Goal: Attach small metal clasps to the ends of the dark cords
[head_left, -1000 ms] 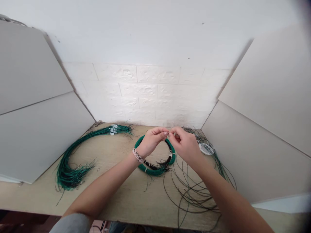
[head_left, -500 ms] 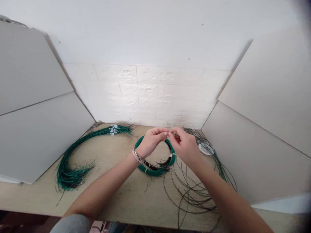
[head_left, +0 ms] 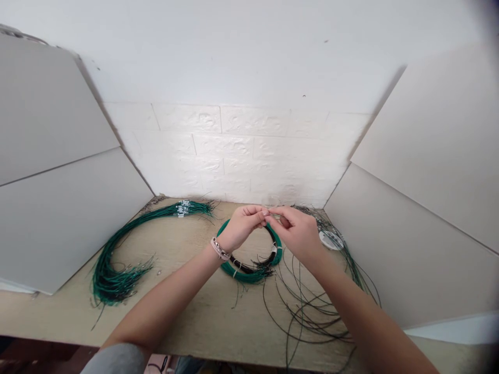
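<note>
The left hand (head_left: 242, 226) and right hand (head_left: 298, 231) meet above the far side of the coil (head_left: 249, 278), both pinched closed on what looks like a thin wire (head_left: 278, 214) (its tip is too small to make out). It should be nearly weightless, springy, and apt to roll between bare fingertips; a hold close to its end would steady it best. The coil looks bendy but kept in shape by pale ties (head_left: 234, 273), so the tied spots seem surest to grasp. Right of the coil, loose strands (head_left: 312, 328) sprawl and could tangle; left of it lies a curved bundle (head_left: 105, 275).
</note>
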A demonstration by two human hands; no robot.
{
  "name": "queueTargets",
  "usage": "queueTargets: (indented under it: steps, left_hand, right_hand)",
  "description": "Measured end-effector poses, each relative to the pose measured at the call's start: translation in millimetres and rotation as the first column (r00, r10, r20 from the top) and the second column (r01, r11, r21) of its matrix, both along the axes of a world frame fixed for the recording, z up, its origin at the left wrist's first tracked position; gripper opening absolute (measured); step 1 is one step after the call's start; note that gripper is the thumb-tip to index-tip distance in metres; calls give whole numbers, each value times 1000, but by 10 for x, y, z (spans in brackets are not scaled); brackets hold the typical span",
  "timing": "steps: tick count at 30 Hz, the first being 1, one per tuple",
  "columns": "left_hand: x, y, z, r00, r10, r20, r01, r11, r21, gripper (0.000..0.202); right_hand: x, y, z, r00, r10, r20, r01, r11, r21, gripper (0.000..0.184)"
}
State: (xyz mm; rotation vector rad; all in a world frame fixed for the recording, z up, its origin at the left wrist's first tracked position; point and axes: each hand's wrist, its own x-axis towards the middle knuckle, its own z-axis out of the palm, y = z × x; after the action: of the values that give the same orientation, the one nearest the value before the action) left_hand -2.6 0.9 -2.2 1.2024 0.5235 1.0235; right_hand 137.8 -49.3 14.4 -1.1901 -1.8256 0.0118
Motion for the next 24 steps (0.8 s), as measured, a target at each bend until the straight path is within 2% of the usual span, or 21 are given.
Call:
queueTargets:
  steps: [3, 6, 13, 16, 24]
  left_hand:
    - [-11, 16, 4, 999, 1, -48, -1, 1000, 7, 22]
    - [-20, 25, 12, 997, 33, -73, -32, 999, 15, 23]
    - [-40, 52, 32, 992, 121, -41, -122, 992, -22, 24]
    - [-46, 67, 30, 990, 140, -9, -140, 989, -44, 23]
    - [-25, 56, 16, 972, 69, 225, -20, 977, -212, 22]
  right_hand:
    - [29, 26, -4, 1000, 27, 8, -27, 1000, 14, 16]
    - [36, 38, -7, 1000, 1, -3, -1, 1000, -14, 15]
    - [25, 36, 5, 995, -65, -73, 55, 991, -124, 6]
    - [28, 31, 11, 995, -57, -77, 43, 986, -162, 10]
    - [15, 17, 53, 988, -66, -140, 32, 972, -232, 16]
